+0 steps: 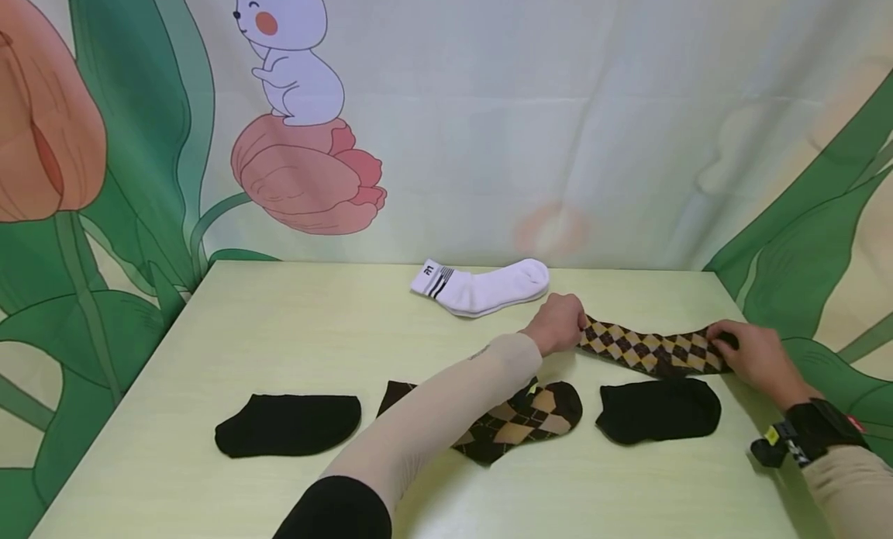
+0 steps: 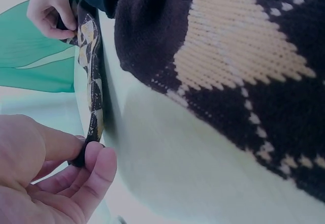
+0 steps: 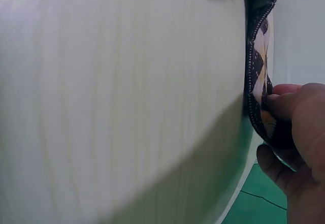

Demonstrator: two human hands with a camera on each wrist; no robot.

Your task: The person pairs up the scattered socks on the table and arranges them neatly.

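Note:
A brown, yellow and tan argyle sock (image 1: 645,349) is stretched sideways at the back right of the table. My left hand (image 1: 558,322) pinches its left end between thumb and fingers; the left wrist view shows the dark tip in that hand (image 2: 61,168). At the other end, my right hand (image 1: 756,361) pinches the sock, its thumb and fingertips on the fabric in the right wrist view (image 3: 299,127). Below my left forearm lies a second argyle sock (image 1: 551,415), partly hidden by the sleeve. A black ankle sock (image 1: 659,411) lies just in front of the held sock.
Another black ankle sock (image 1: 289,424) rests at the front left of the pale table (image 1: 293,329). White socks with black stripes (image 1: 488,287) lie near the table's back edge. Behind it hangs a curtain (image 1: 453,136) printed with flowers and a white animal.

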